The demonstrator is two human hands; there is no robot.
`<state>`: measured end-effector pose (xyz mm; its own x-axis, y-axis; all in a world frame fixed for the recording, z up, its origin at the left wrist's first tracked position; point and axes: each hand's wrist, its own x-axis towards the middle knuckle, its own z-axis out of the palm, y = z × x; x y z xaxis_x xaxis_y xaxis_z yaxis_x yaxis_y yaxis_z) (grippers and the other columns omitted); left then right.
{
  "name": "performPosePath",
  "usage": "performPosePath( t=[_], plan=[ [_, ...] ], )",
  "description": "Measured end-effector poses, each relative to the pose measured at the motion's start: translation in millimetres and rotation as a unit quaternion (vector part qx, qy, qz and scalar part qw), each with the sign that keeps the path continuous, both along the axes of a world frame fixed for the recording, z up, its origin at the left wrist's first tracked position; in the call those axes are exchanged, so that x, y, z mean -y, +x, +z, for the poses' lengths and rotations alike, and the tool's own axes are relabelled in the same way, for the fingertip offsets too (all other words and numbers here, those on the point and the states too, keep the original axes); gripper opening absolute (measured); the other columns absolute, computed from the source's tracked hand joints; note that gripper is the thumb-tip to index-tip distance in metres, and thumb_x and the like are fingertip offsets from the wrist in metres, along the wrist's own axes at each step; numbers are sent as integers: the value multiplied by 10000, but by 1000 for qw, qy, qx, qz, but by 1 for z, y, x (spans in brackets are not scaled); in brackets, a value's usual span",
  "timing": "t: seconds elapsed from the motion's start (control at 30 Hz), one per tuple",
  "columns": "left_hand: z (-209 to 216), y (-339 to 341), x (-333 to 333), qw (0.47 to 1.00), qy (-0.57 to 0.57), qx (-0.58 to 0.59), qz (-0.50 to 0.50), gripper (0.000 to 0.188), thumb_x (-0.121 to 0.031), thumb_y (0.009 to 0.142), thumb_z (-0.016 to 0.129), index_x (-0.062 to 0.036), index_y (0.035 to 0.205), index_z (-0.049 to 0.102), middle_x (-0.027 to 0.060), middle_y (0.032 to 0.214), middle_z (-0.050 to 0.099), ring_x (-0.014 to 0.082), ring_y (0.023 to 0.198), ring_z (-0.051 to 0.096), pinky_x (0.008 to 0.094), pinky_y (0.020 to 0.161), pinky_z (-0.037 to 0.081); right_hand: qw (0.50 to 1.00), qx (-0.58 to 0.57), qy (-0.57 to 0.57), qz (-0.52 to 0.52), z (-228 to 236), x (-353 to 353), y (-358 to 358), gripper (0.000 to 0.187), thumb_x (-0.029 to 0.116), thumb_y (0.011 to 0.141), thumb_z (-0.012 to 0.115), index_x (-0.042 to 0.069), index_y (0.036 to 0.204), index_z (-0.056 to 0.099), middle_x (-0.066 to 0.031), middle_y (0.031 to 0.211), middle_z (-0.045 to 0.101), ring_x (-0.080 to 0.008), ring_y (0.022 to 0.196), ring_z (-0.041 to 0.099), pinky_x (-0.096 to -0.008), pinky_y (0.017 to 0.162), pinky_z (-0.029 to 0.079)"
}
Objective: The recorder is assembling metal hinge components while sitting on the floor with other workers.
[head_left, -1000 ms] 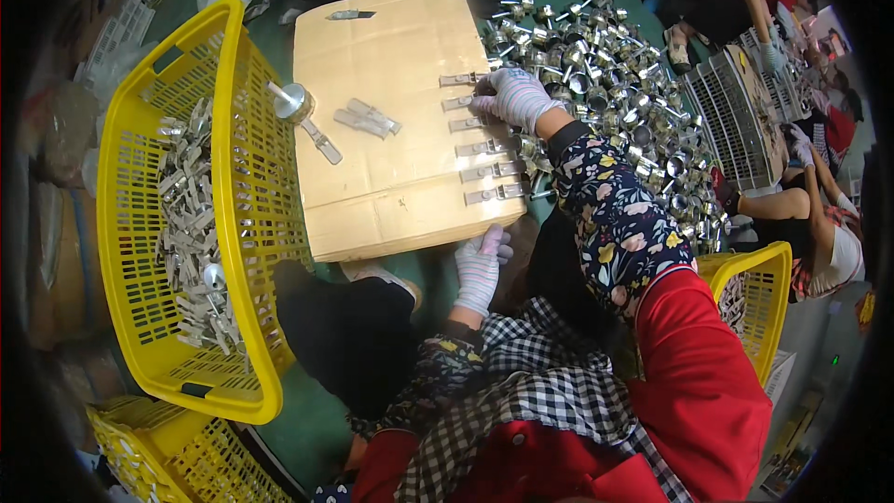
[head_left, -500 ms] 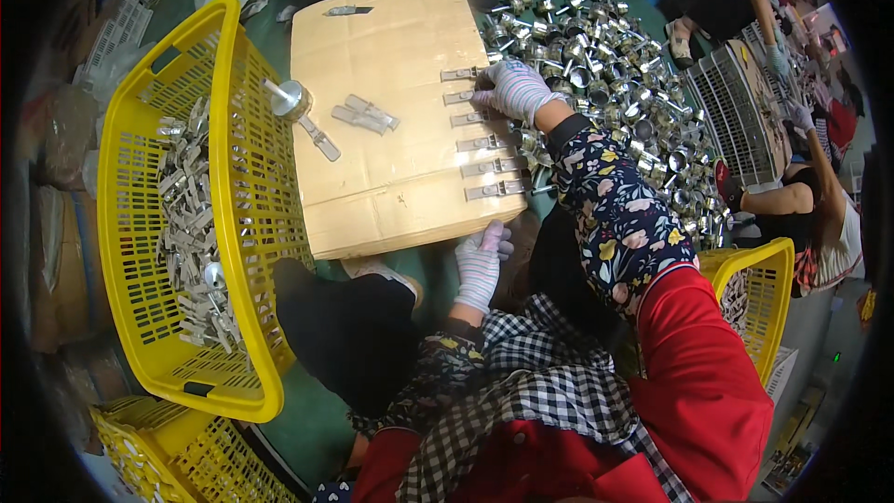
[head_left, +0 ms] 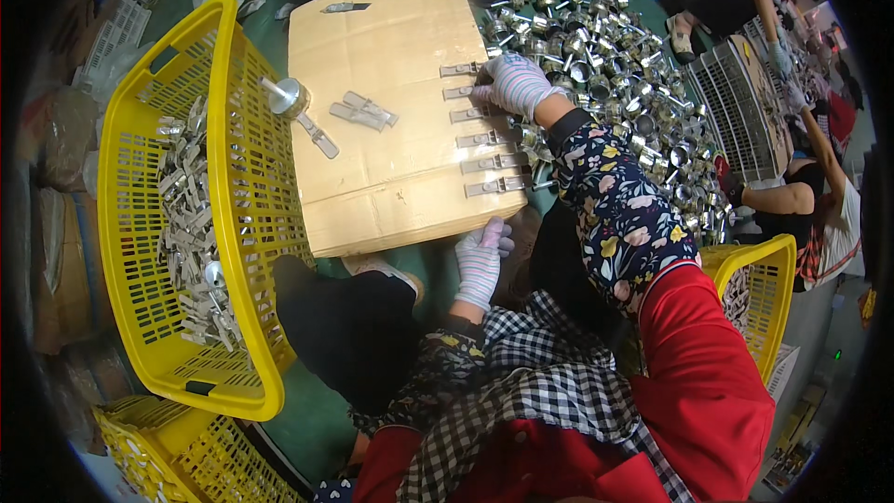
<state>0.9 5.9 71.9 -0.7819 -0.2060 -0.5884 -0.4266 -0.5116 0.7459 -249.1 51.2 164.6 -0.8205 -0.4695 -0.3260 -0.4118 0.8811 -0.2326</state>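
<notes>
My right hand (head_left: 521, 86), in a striped knit glove, is at the right edge of a tan cardboard-like board (head_left: 391, 168). Its fingers close on the end of a flat metal clip (head_left: 456, 93) in a row of several along that edge. My left hand (head_left: 481, 261), gloved alike, stays by the board's near edge; its thumb stretches up apart from the partly hidden fingers, with nothing visible between them. Loose metal clips (head_left: 363, 111) lie mid-board. On the left side sits a round metal cup with a stem (head_left: 288, 97), a flat clip (head_left: 319, 136) extending from it.
A tall yellow basket (head_left: 223, 224) of metal clips stands left of the board. Metal cups with stems (head_left: 596, 65) form a large heap on the green floor beyond my right hand. Another yellow basket (head_left: 778, 307) is at right. Other people work near a grey crate (head_left: 731, 116).
My right hand has shifted slightly nearer at the same clip. The board looks marginally higher in view. My left hand has hardly moved, and the clips keep their arrangement.
</notes>
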Motion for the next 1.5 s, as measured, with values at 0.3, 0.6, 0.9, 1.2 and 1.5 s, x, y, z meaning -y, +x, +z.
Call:
performPosePath(
  t=[0.3, 0.6, 0.9, 1.2, 1.5],
  plan=[
    [2, -1, 0, 1000, -12, 1, -6, 367, -328, 843, 601, 37, 844, 636, 100, 741, 638, 125, 590, 571, 242, 565, 455, 1000, 12, -6, -5, 5, 0, 1, 401, 357, 777, 550, 45, 1018, 623, -187, 1017, 614, -304, 956, 595, -378, 832, 461],
    [1, -2, -2, 1000, -6, 0, 2, 324, -296, 841, 610, 28, 858, 626, 74, 727, 619, 102, 569, 551, 215, 518, 426, 936, -38, -318, -143, -2, -42, -31, 409, 380, 752, 615, 38, 973, 656, -144, 921, 654, -241, 818, 625, -330, 774, 478],
    [4, -3, -2, 999, -28, 17, -13, 340, -319, 853, 586, 18, 857, 628, 74, 699, 626, 109, 585, 566, 231, 537, 446, 920, 47, -307, -240, -57, -73, -50, 334, 276, 790, 641, -2, 974, 639, -75, 862, 652, -157, 775, 588, -288, 740, 461],
    [-1, 1, -1, 999, -39, -1, -6, 349, -325, 854, 587, 21, 886, 622, 89, 748, 638, 112, 590, 571, 235, 549, 448, 942, 25, -255, -216, -67, -27, -43, 484, 440, 735, 643, 12, 960, 652, -114, 870, 658, -203, 791, 609, -314, 749, 464],
    [-4, 1, -3, 1000, -23, 0, -13, 400, -351, 848, 593, 42, 919, 615, 101, 750, 634, 122, 596, 568, 242, 565, 452, 942, 97, -213, -240, -62, -25, -47, 558, 449, 690, 609, 12, 1037, 620, -212, 1068, 598, -333, 1007, 572, -369, 889, 436]
  ],
)
